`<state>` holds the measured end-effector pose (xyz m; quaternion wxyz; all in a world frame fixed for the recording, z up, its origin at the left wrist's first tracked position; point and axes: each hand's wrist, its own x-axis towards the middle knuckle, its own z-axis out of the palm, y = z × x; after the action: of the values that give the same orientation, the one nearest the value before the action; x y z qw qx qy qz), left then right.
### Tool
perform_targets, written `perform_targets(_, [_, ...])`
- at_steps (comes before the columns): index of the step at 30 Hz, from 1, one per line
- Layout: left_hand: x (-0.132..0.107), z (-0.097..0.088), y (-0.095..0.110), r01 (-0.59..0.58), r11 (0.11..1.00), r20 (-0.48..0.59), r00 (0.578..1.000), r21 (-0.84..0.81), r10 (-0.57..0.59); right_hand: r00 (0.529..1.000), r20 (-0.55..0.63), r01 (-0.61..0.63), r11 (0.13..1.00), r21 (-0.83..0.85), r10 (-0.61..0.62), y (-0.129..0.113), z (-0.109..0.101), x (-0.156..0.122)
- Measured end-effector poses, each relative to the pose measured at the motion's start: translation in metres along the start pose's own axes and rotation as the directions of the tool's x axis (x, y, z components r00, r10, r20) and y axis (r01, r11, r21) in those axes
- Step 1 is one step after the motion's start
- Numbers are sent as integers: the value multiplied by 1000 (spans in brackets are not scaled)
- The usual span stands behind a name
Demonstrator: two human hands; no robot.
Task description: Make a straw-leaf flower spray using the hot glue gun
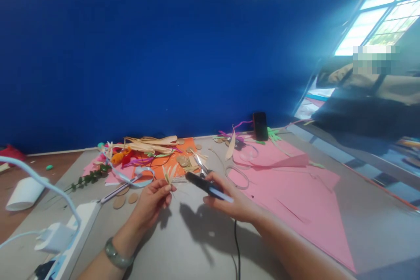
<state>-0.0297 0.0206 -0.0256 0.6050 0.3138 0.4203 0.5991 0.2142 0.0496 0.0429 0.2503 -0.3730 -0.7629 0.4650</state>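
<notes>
Head view: both hands work over the grey desk [154, 256], well in from its back edge along the blue panel [164, 61]
Left hand [153, 201]: thumb and fingers pinching the pale leafy piece [169, 174], tips toward the back edge
Right hand [229, 197]: wrapped round the black tool [201, 183], perhaps a glue gun
Tool's long axis: slants toward the desk's back-left corner
Leafy piece: left of the tool's nose, just apart
</notes>
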Motion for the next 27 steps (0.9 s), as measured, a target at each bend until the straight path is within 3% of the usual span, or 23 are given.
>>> perform_targets(2, [-1,0,-3,15,1000,2,1000,25,-15,1000,-21,-9,999,51,10,-4,-2,-3])
perform_targets(6, [-3,3,-5,30,998,32,999,53,-32,996,80,-58,990,130,48,-11,6,-11])
perform_targets(8, [-5,4,-6,37,998,40,998,55,-39,996,73,-57,989,137,48,-13,11,-14])
perform_targets(19, [-8,7,-9,72,994,86,993,78,-79,999,45,11,1000,28,-12,-19,14,-16])
perform_targets(27, [-10,9,-6,64,995,112,991,72,-72,997,70,-27,1000,1,27,-19,14,-16])
